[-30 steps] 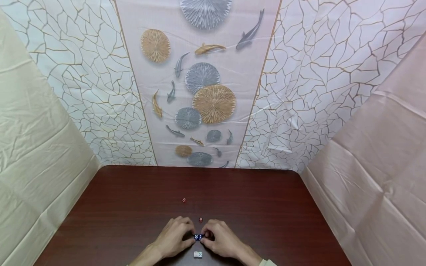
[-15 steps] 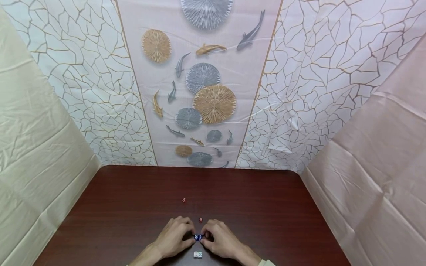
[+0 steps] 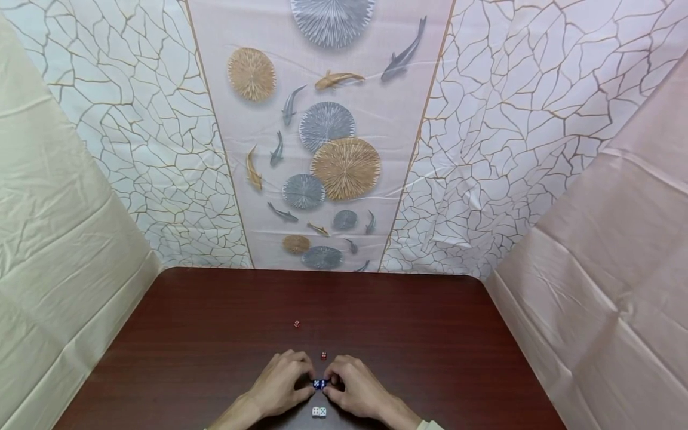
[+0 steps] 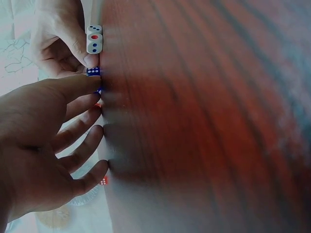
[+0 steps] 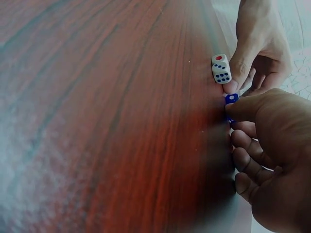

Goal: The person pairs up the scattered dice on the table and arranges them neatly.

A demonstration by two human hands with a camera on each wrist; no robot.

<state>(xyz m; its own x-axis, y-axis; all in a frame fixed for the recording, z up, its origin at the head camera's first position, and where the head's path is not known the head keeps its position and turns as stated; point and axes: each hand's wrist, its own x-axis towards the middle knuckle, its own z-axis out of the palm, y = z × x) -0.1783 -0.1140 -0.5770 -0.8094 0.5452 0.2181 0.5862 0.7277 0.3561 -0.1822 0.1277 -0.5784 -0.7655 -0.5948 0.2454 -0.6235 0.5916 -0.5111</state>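
Note:
Two blue dice with white pips stand side by side on the table, apparently touching, between my hands in the head view. My left hand (image 3: 282,383) pinches the left blue die (image 3: 316,384) between thumb and index finger. On the other side, my right hand (image 3: 359,387) pinches the right blue die (image 3: 323,384) the same way. Fingers cover much of both dice in the wrist views, where a blue top (image 4: 93,71) and a blue face (image 5: 232,98) show. Nearer the body sits a pair of white dice (image 3: 319,412), set against each other.
One red die (image 3: 323,355) lies just beyond the blue pair. Another red die (image 3: 297,324) is farther back and to the left. The dark red-brown wooden table (image 3: 419,322) is bounded by patterned cloth (image 3: 344,167) behind and plain cloth at both sides.

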